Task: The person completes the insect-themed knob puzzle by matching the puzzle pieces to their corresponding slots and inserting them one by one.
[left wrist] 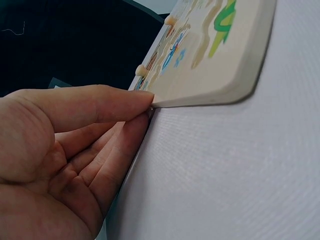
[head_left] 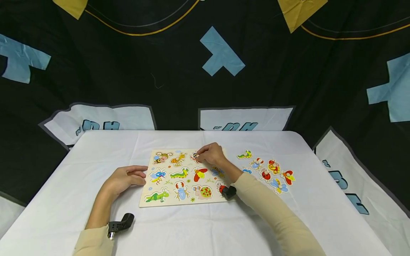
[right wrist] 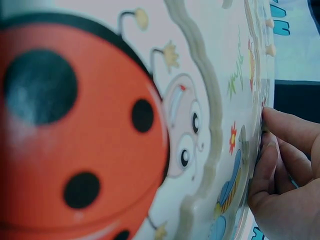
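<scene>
A wooden peg puzzle board (head_left: 145, 199) with cartoon insect pieces lies on the white-covered table. My left hand (head_left: 123, 180) is at its left edge. In the left wrist view, the thumb (left wrist: 100, 106) and fingers of that hand touch the board's edge (left wrist: 210, 97) near a rounded corner. Over the top row, my right hand (head_left: 211, 154) pinches a small insect piece (head_left: 193, 156), mostly hidden behind the fingers. A ladybug piece (right wrist: 85, 115) fills the near part of the right wrist view, with the right hand's fingertips beyond it at the board's surface.
To the board's right lie several loose insect shapes: a green caterpillar (head_left: 245, 154), a ladybug (head_left: 265, 174), a red-winged bug (head_left: 288, 177) and a blue-winged bee (head_left: 279, 186) among them. A black cloth (head_left: 179, 89) hangs behind the table.
</scene>
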Demonstrator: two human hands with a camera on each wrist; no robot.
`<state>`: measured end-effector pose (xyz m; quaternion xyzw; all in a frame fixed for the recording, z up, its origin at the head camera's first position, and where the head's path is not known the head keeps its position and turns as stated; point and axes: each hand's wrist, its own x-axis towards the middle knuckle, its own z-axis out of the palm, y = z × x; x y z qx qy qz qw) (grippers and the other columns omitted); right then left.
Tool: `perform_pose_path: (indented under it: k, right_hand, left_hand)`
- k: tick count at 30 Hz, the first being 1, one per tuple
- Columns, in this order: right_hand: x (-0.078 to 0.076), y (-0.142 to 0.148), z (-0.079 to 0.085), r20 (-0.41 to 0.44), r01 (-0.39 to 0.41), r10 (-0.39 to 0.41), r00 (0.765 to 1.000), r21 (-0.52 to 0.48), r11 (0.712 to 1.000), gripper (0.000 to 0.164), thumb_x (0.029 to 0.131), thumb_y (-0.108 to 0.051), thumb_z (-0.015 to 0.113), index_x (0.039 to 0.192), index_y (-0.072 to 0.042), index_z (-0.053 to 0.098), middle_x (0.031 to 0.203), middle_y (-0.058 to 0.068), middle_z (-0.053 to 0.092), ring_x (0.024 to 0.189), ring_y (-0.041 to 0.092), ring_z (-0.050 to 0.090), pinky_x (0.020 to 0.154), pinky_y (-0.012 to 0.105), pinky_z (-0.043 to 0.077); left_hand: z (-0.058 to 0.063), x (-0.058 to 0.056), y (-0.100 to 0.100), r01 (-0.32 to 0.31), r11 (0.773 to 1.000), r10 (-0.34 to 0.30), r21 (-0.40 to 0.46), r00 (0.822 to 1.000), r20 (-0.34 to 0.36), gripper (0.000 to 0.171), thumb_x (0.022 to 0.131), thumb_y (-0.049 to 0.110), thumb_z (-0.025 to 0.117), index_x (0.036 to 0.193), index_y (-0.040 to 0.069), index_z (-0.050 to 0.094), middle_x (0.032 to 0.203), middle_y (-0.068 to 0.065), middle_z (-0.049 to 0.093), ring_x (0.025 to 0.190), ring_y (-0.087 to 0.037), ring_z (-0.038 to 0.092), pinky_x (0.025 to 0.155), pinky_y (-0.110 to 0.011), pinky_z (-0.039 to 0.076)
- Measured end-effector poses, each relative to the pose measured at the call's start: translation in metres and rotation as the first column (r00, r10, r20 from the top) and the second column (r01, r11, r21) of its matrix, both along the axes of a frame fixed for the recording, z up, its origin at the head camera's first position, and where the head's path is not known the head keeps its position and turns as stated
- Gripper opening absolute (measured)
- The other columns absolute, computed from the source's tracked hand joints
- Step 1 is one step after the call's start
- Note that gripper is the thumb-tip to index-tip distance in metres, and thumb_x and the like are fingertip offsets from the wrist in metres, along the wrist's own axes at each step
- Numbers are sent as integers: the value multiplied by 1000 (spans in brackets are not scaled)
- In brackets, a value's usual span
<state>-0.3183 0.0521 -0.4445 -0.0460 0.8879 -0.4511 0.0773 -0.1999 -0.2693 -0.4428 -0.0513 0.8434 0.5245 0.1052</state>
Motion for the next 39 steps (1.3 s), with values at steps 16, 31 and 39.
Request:
perform_pose_path:
  k: [16, 31, 39]
  right_hand:
    - [-1, 3, 5, 41, -26, 25, 999, 26, 999, 13, 80, -21, 85, 91, -15, 83, 95, 1, 77, 91, 19, 62, 73, 28, 45]
    - [4, 30, 20, 48, 27, -30, 998, 80, 996, 14, 82, -22, 83, 94, -14, 81, 92, 2, 73, 81, 17, 60, 68, 26, 46]
    - [7, 55, 24, 24, 21, -22, 999, 73, 997, 15, 83, -19, 83, 95, -10, 80, 96, 6, 75, 83, 19, 66, 66, 23, 50]
  left_hand:
    - [1, 2, 1, -21, 999, 21, -28, 1000, 10, 67, 78, 10, 82, 140, 1, 58, 103, -4, 73, 89, -9, 64, 79, -19, 47]
    - [2, 3, 2, -17, 998, 18, -52, 1000, 11, 67, 78, 11, 82, 140, 2, 59, 102, -3, 74, 90, -9, 64, 80, -19, 46]
    - [1, 2, 1, -14, 998, 15, -56, 1000, 15, 66, 79, 12, 81, 140, 3, 59, 104, -3, 73, 91, -9, 64, 80, -19, 46]
